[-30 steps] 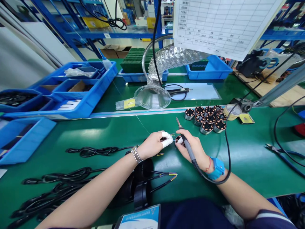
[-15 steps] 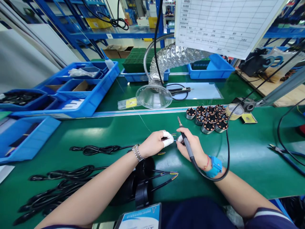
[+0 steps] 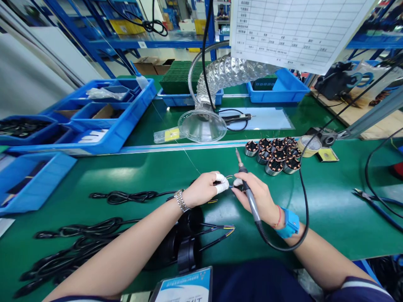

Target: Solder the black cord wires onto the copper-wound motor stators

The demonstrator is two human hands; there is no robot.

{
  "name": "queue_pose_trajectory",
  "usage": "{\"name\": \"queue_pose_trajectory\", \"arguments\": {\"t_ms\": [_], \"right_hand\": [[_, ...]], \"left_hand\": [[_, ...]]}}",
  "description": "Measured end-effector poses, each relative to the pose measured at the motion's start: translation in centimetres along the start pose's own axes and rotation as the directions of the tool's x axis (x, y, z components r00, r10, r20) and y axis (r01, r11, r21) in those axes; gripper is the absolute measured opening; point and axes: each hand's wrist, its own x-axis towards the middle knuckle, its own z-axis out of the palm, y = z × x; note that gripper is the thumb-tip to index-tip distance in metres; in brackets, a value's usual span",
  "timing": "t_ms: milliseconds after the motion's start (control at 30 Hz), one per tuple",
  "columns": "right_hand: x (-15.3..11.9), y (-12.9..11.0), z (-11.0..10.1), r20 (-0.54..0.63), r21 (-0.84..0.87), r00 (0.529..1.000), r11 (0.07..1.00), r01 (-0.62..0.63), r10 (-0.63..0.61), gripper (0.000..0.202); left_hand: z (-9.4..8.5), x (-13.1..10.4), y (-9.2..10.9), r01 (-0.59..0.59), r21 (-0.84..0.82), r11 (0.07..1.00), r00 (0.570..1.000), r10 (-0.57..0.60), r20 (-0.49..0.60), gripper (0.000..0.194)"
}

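My left hand (image 3: 206,188), with white covers on its fingertips, pinches the thin wires (image 3: 229,178) of a black cable. Facing it, my right hand (image 3: 258,197) carries a soldering iron (image 3: 248,191), its tip pointing up and away from the wires. The thumb and a white-covered finger of that hand meet at the wire ends; exactly what they pinch is hidden. Below my hands lie black round housings (image 3: 188,251) with cables, whose stripped leads (image 3: 228,230) point right. Coiled black cables (image 3: 130,196) rest to the left.
Copper-wound stators (image 3: 273,167) stand grouped at the right, by a round tub (image 3: 310,146). A fume extractor hood (image 3: 202,126) hangs ahead. Blue bins (image 3: 107,142) occupy the left; pliers (image 3: 374,199) lie far right. The iron's cord (image 3: 306,209) loops over my right wrist.
The soldering iron has tilted more upright in my right hand, and its tip has shifted slightly. My left hand keeps its pinch on the wires.
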Motion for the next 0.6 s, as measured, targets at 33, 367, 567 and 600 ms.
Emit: {"name": "queue_pose_trajectory", "arguments": {"t_ms": [33,367,567,600], "right_hand": [[-0.1,-0.1,-0.5,-0.011,-0.012,1.000,1.000,0.000,0.000,0.026],[-2.6,-1.1,-5.0,-0.061,0.078,0.995,0.995,-0.069,0.074,0.029],[-2.9,-1.1,-5.0,-0.020,0.185,0.986,0.969,-0.161,0.168,0.023],[-3.0,-1.0,-5.0,-0.018,0.191,0.984,0.966,-0.172,0.178,0.022]], "left_hand": [[0.0,0.0,0.0,0.005,0.009,1.000,1.000,-0.005,-0.001,0.017],[0.1,0.1,0.2,0.026,0.043,0.999,1.000,-0.026,-0.002,0.014],[0.1,0.0,0.2,0.042,0.040,0.998,0.999,-0.042,-0.004,0.013],[0.1,0.0,0.2,0.044,0.042,0.998,0.999,-0.044,-0.004,0.013]]}}
